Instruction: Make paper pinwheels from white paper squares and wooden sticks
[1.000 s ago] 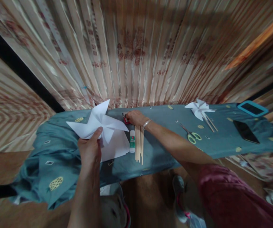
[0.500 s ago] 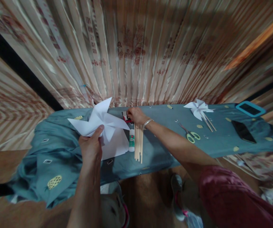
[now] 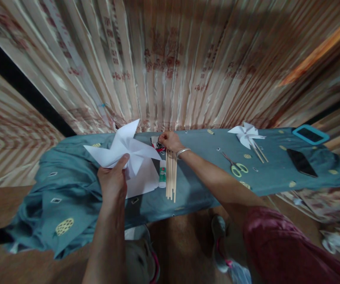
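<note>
My left hand (image 3: 113, 179) grips a white paper pinwheel (image 3: 134, 152), its thumb pressed near the centre and the fingers hidden underneath. Over a small red-and-white box (image 3: 158, 145) of tiny dark and shiny pieces, my right hand (image 3: 170, 141) is closed in a pinch. What lies between those fingertips is too small to make out. Below my right hand is a bundle of wooden sticks (image 3: 171, 175). A green-and-white glue stick (image 3: 162, 174) lies beside the sticks, next to white paper sheets (image 3: 143, 183) partly covered by the pinwheel.
Scissors (image 3: 237, 167) with light green handles lie right of my right forearm. Farther right are another pinwheel (image 3: 247, 134) with two sticks (image 3: 258, 153), a black phone (image 3: 301, 162) and a blue-framed device (image 3: 310, 135). Blue-green cloth (image 3: 199, 189) covers the table; a curtain (image 3: 170, 90) hangs behind.
My right hand has lifted slightly from the small box, so more of its contents shows. My left hand still holds the pinwheel almost unmoved. The whole view has shifted a little.
</note>
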Motion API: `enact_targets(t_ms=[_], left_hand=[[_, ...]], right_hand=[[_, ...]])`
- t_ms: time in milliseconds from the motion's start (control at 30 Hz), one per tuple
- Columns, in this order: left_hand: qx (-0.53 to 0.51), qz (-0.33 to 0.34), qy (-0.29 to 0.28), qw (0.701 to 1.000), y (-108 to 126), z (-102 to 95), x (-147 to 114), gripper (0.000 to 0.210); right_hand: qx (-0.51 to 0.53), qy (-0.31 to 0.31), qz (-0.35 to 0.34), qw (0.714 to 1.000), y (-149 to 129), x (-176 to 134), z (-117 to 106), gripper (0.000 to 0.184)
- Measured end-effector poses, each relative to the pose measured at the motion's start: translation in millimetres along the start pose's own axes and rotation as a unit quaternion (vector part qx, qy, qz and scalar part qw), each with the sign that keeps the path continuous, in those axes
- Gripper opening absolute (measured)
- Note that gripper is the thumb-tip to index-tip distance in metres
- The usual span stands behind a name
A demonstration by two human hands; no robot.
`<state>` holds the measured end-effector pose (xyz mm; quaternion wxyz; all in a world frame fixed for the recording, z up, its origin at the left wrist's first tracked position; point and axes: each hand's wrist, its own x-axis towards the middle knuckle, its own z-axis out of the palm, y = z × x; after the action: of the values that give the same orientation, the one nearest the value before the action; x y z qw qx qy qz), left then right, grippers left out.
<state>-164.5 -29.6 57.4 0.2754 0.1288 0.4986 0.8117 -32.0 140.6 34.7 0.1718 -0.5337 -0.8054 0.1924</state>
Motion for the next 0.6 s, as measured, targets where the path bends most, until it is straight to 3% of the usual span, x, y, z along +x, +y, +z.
enact_targets(t_ms=[267,600], left_hand=[[-0.002,0.006,-0.019,1.0,-0.1,-1.9,-0.1,0.021],[-0.003,-0.012,-0.014,1.0,0.6,-0.2,-0.4,0.02]], right_hand=[[-0.02,-0.006,-0.011,1.0,5.3,-2.0,-1.3,0.023],[-0.131,-0.082,-0.137,0.978,-10.4,-11.2,-12.0,0.021]])
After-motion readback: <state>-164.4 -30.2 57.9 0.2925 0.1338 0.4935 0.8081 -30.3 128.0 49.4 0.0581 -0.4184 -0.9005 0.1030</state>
